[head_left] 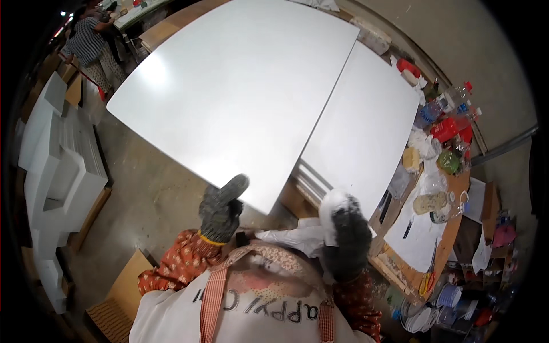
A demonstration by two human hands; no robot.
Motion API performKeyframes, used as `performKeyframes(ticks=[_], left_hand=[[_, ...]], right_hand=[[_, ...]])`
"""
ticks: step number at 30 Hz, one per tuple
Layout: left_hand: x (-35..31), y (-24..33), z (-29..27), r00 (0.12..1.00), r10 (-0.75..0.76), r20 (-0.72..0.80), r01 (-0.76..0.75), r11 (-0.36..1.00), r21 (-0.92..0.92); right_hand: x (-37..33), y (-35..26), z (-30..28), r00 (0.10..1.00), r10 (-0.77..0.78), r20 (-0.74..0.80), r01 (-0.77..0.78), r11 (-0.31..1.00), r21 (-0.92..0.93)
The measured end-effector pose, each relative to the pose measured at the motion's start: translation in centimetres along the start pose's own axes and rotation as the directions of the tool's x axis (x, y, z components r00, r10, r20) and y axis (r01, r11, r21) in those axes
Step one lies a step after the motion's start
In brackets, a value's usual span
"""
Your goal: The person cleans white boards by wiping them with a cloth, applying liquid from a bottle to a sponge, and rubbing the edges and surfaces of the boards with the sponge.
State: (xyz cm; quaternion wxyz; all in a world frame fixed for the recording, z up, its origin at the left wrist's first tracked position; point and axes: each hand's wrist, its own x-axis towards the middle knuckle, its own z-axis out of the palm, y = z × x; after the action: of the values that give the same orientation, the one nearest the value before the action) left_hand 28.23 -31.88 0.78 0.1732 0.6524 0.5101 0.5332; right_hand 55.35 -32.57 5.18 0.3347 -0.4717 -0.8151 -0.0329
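A large glossy white panel (229, 97) with rounded corners lies in front of me. My left hand (220, 211), in a dark grey knitted glove with a yellow cuff edge, grips its near edge, one digit on top and the rest partly hidden beneath. A second white panel (366, 114) lies along its right side, with a narrow dark seam between them. My right hand (347, 240), in a dark glove, is closed round a wadded white cloth (334, 207) at the near end of that second panel. Its fingertips are partly hidden by the cloth.
At right, a wooden bench (394, 277) carries scissors (428, 277), a black knife, plastic bottles (434, 111), a yellow sponge (411, 159) and crumpled white cloths. Stacked white foam pieces (63, 166) stand on the left. Cardboard (123, 291) lies lower left. A person (91, 46) stands far left.
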Motion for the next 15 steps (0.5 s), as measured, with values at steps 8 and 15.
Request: performKeyframes(ticks=[8, 15], left_hand=[[-3.5, -5.3, -9.4, 0.788, -0.596, -0.154, 0.402, 0.688, -0.604], [-3.8, -7.9, -14.6, 0.808, -0.382, -0.448, 0.354, 0.924, -0.148]], right_hand=[[7.7, -0.7, -3.5, 0.974, 0.068, -0.216, -0.091, 0.991, -0.098], [17.6, -11.7, 10.4, 0.916, -0.398, 0.046, 0.369, 0.882, 0.293]])
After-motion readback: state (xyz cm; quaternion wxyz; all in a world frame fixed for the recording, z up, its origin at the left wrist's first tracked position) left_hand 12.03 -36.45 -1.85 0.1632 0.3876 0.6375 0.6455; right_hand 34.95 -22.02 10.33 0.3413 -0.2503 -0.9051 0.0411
